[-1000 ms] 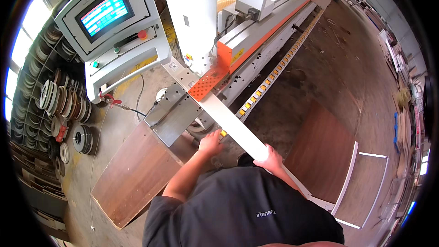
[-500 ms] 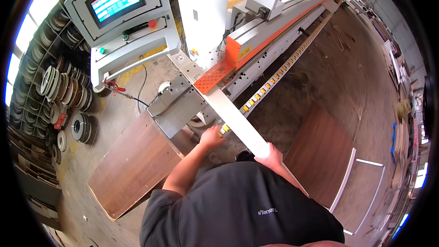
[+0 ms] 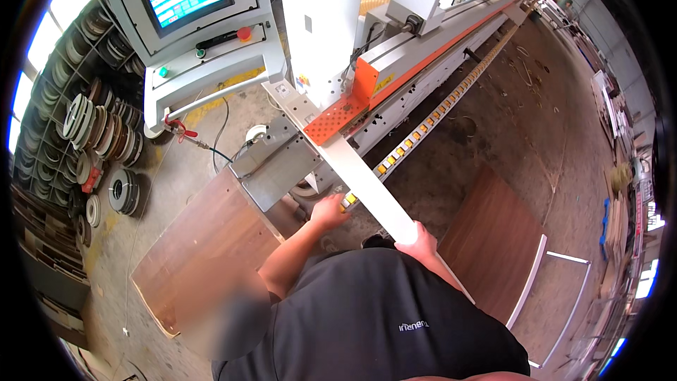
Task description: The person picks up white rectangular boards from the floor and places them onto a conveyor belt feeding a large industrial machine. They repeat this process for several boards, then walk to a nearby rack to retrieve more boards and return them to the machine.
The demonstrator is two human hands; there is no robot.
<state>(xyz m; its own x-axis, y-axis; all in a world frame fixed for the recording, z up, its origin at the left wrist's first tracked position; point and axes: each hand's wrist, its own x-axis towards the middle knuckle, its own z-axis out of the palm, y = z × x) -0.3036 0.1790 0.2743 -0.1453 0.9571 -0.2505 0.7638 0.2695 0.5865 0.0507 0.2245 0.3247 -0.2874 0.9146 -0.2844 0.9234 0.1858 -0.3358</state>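
A long white board strip [image 3: 372, 192] runs from under the orange perforated guard [image 3: 337, 118] of a machine back toward my body. My right hand [image 3: 419, 241] is closed around its near end. Left of the strip, my left hand [image 3: 328, 212] is closed on the near end of a roller rail [image 3: 423, 129] with yellow and white rollers, its fingers partly hidden. The strip crosses above this rail. Beside my left hand is the machine's grey metal infeed plate [image 3: 271, 182].
A control panel [image 3: 187, 3] with a lit screen stands at the far left. Brown boards lean low at left [image 3: 204, 240] and right [image 3: 493, 240]. Edge-band rolls [image 3: 92, 120] fill a rack on the left. A blurred shape [image 3: 218, 310] covers the lower left.
A blurred, dark-edged shape has come into the lower left beside my left arm. The view has shifted slightly. Both hands keep their places on the strip and the rail.
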